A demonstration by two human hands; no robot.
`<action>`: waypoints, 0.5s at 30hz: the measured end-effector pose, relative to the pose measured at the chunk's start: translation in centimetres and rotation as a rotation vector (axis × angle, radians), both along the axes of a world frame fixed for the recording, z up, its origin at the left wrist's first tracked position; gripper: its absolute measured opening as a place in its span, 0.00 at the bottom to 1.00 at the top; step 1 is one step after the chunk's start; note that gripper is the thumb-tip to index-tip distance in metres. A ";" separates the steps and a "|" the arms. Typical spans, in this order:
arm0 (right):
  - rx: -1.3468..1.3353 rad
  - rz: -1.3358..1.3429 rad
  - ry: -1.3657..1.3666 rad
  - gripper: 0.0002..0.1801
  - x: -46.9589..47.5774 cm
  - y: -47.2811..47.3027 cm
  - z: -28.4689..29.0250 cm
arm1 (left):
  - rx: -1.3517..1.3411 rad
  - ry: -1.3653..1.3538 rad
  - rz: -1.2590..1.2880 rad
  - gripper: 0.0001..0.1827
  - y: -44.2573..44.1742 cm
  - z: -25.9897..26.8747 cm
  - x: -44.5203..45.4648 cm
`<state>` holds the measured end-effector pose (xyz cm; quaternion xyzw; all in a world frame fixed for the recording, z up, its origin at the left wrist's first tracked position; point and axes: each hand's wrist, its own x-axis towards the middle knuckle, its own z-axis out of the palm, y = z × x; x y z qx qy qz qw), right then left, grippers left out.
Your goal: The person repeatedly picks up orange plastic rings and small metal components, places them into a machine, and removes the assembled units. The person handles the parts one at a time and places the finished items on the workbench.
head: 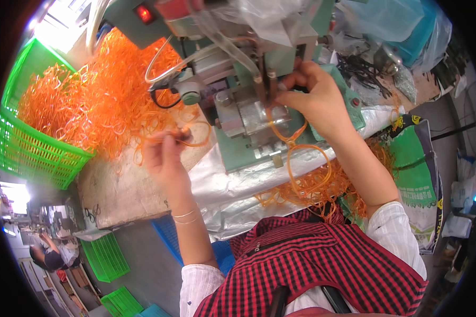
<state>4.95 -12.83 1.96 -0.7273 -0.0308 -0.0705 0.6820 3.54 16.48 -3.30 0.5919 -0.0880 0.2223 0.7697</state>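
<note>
My right hand (317, 101) reaches into a green bench machine (238, 152). Between its thumb and fingers is the upper part of a translucent orange eyeglass front (290, 142), set against the metal fixture block (258, 115). The front's lower rim hangs out toward me. Two slim upright metal rods (271, 81) stand beside my fingertips and partly hide the grip. To the left of the machine, my left hand (164, 158), slightly blurred, pinches another orange eyeglass front (198, 145) over the worktable. One of its round rims sticks out to the right.
A large heap of orange eyeglass fronts (115, 103) spills from green plastic baskets (43, 154) onto the worktable (119, 190). More orange fronts (341, 186) lie near my apron on silver sheeting (214, 198). Hoses (226, 47) hang across the machine. A person (49, 255) works far left.
</note>
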 end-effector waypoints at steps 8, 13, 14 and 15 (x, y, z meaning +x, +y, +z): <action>0.359 0.014 -0.080 0.26 -0.6 2.2 -0.2 | 0.280 -0.471 0.029 0.09 -6.0 10.1 1.8; 0.310 -0.067 -0.007 0.25 -3.0 2.1 1.3 | 0.311 -0.477 0.069 0.07 -6.1 9.7 1.5; 0.169 -0.036 -0.064 0.28 -4.0 1.8 1.7 | 0.331 -0.499 -0.008 0.05 -6.5 9.3 0.4; 0.078 0.008 -0.114 0.29 -4.3 1.0 1.4 | 0.346 -0.517 -0.097 0.04 -7.3 8.5 -0.7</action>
